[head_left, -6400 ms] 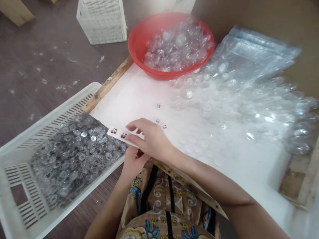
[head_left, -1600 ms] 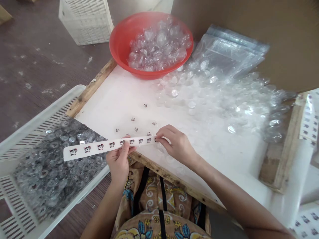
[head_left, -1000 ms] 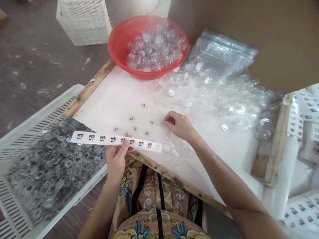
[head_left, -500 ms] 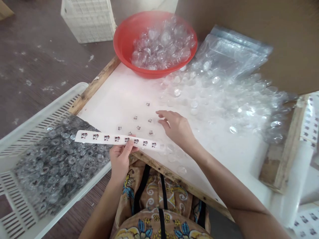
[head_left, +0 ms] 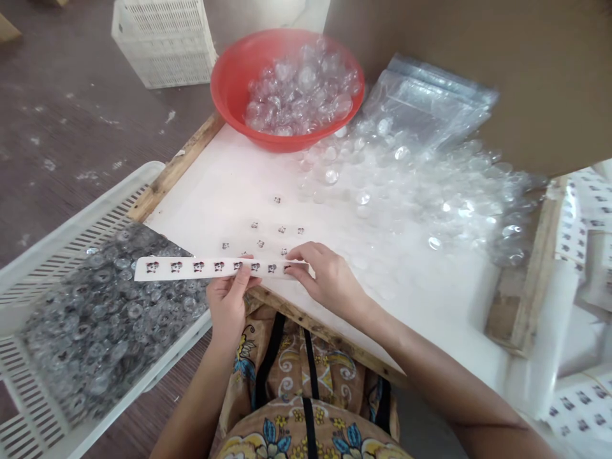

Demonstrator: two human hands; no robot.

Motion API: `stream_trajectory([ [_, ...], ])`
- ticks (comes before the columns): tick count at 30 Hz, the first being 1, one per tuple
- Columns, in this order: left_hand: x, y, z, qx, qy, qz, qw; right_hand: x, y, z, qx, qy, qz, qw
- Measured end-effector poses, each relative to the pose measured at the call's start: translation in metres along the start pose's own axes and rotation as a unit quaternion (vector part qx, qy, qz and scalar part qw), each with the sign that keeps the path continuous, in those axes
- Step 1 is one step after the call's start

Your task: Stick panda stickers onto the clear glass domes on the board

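My left hand (head_left: 229, 296) grips a white strip of panda stickers (head_left: 184, 268) near its middle, thumb on top, above the front edge of the white tabletop. At the strip's right end, my right hand (head_left: 325, 274) is closed, thumb and forefinger pinching at the last sticker, which they partly cover. Just beyond the strip, several small panda stickers (head_left: 261, 243) are spread over the tabletop; whether each sits on a clear disc is hard to make out.
Behind stands a red basin (head_left: 229, 95) of clear domed pieces. Loose clear discs (head_left: 363, 199) cover the right side, near plastic bags (head_left: 421, 102). At left is a white crate (head_left: 143, 401) full of clear pieces. Wooden strips (head_left: 186, 159) edge the table; more sticker sheets (head_left: 583, 408) lie right.
My right hand has moved down and left from above the tabletop to the strip's right end. One more panda sticker shows on the table where its fingers were. My left hand keeps the strip.
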State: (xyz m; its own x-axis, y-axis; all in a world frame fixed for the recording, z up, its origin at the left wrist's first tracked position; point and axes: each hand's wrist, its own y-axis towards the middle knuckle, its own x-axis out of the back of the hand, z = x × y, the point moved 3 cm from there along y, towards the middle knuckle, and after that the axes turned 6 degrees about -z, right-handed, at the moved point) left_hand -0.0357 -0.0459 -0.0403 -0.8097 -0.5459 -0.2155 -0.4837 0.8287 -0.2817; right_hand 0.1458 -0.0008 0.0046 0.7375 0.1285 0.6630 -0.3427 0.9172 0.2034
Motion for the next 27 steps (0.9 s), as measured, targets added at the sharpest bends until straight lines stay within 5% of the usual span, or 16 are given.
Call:
stream_trajectory([
  [9,0.000,0.000,-0.001,0.007,-0.018,-0.010,1.000,0.004,0.004,0.001,0.019,0.074,-0.057,0.996],
  [13,0.005,0.005,-0.004,0.039,-0.037,0.011,0.998,0.027,0.013,-0.020,-0.105,0.159,-0.109,0.976],
  [16,0.007,0.008,-0.007,0.053,-0.023,0.063,0.996,0.029,0.011,-0.039,-0.188,0.122,-0.037,0.974],
  [20,0.009,0.010,-0.009,0.045,-0.009,0.098,0.994,0.014,0.001,-0.049,-0.211,0.084,0.072,0.971],
  [27,0.010,0.010,-0.006,0.050,0.009,0.091,0.995,-0.001,-0.002,-0.037,-0.187,0.036,0.106,0.976],
])
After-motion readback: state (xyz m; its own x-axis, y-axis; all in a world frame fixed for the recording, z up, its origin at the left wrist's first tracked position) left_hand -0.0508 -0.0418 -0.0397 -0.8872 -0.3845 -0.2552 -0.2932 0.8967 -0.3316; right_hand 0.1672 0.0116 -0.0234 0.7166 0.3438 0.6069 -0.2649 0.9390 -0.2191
